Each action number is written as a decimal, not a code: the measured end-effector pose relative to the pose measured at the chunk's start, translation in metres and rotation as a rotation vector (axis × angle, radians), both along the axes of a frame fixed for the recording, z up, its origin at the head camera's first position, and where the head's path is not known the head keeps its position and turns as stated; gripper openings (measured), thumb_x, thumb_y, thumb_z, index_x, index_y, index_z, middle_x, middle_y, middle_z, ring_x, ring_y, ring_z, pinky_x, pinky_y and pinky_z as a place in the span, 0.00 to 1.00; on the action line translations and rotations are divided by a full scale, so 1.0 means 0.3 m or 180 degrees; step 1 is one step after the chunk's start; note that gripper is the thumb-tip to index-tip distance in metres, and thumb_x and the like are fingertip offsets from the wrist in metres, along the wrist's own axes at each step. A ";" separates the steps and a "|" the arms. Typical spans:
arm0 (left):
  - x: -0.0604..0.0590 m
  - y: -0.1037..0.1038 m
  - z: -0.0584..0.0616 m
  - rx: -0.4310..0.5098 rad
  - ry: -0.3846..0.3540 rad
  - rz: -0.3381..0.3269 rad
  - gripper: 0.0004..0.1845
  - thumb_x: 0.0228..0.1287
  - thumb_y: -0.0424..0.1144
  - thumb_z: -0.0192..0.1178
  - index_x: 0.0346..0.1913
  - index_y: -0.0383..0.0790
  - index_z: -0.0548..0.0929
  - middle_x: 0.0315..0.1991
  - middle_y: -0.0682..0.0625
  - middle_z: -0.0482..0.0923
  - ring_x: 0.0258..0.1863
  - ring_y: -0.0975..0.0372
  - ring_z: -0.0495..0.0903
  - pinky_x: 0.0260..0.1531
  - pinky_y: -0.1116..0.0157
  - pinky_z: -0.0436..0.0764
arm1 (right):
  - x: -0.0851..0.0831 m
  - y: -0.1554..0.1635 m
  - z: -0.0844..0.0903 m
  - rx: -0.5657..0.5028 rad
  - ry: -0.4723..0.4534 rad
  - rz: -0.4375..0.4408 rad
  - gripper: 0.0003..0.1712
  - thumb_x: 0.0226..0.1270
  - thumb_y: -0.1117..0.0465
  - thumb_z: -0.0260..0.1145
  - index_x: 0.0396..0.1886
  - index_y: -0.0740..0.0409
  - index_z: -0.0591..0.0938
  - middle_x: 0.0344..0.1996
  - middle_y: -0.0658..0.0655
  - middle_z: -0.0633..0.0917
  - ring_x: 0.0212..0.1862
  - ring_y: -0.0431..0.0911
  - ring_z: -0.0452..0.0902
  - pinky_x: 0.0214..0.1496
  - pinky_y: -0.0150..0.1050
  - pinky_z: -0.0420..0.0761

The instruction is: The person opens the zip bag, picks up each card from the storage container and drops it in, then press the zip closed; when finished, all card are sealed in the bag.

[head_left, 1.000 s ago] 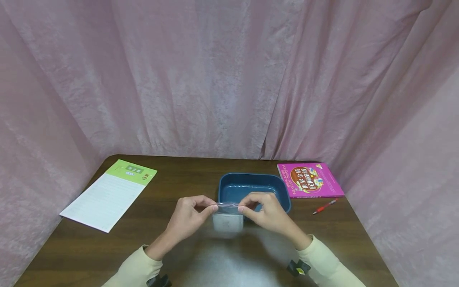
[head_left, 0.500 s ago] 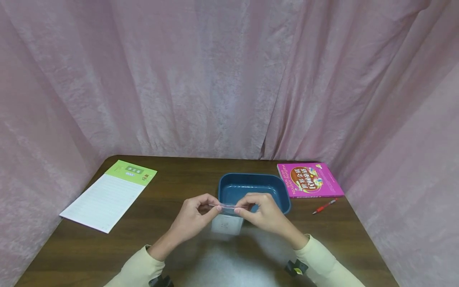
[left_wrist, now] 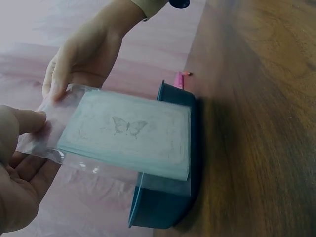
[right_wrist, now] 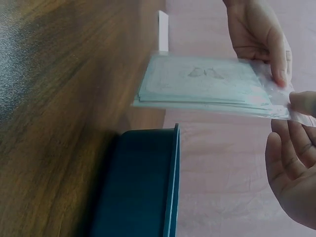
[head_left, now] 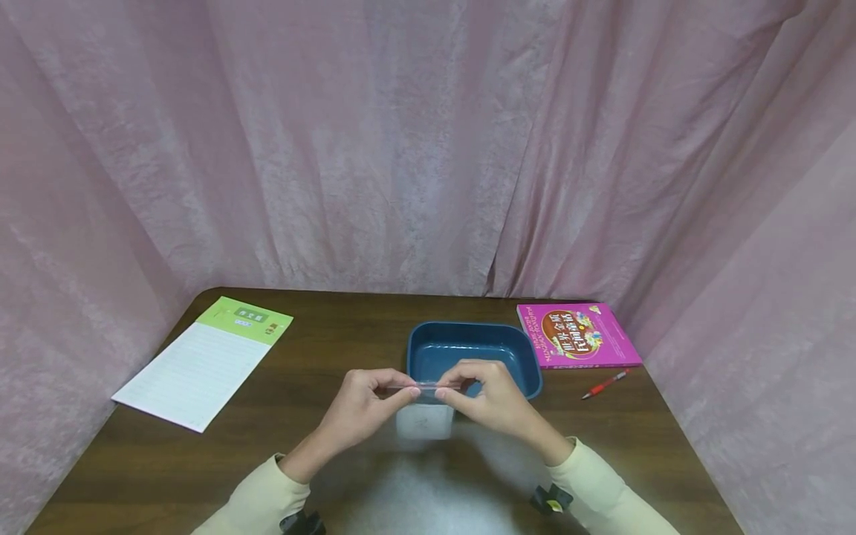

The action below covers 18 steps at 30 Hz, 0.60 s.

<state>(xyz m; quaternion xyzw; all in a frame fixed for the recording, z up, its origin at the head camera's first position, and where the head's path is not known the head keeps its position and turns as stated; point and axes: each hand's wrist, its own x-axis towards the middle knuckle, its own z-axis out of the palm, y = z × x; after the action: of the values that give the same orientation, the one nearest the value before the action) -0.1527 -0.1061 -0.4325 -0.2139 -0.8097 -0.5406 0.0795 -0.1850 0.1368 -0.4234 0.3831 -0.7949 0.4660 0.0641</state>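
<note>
The tray (head_left: 528, 368) sits mid-table, notepad (head_left: 200, 364) to its left, book (head_left: 578, 336) and pen (head_left: 605, 385) to its right.

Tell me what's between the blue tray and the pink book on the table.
Nothing: in the head view only bare brown table shows in the narrow gap between the blue tray and the pink book. The red pen lies nearer the person, outside that gap.

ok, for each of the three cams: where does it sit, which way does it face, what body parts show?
Head: worn high, faces forward and down at the table; shows both forearms, left hand, right hand.
Left wrist: sits by the left hand, looks across at the clear bag; shows both hands.
Right wrist: sits by the right hand, looks back the opposite way; shows both hands.
Shared: all three see the bag and blue tray.
</note>
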 end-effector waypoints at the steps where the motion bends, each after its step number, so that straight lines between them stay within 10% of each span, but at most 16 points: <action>1: 0.000 -0.001 0.000 0.0011 0.0022 -0.0002 0.04 0.62 0.41 0.73 0.37 0.45 0.92 0.32 0.56 0.89 0.26 0.68 0.81 0.26 0.70 0.80 | 0.000 0.000 0.000 0.0007 -0.0006 0.0010 0.02 0.66 0.58 0.74 0.36 0.50 0.90 0.29 0.41 0.86 0.32 0.36 0.80 0.36 0.42 0.85; 18: -0.005 0.015 0.007 0.0178 -0.0246 -0.0310 0.10 0.62 0.42 0.74 0.45 0.44 0.91 0.40 0.53 0.90 0.40 0.64 0.89 0.39 0.65 0.86 | 0.000 0.013 -0.014 -0.0054 0.0018 0.0017 0.02 0.66 0.60 0.74 0.37 0.49 0.91 0.30 0.43 0.88 0.32 0.36 0.81 0.36 0.38 0.85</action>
<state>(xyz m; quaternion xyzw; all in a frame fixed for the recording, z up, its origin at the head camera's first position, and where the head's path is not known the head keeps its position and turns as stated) -0.1543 -0.1017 -0.4304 -0.2298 -0.7854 -0.5740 0.0277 -0.1849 0.1407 -0.4277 0.3860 -0.7897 0.4719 0.0684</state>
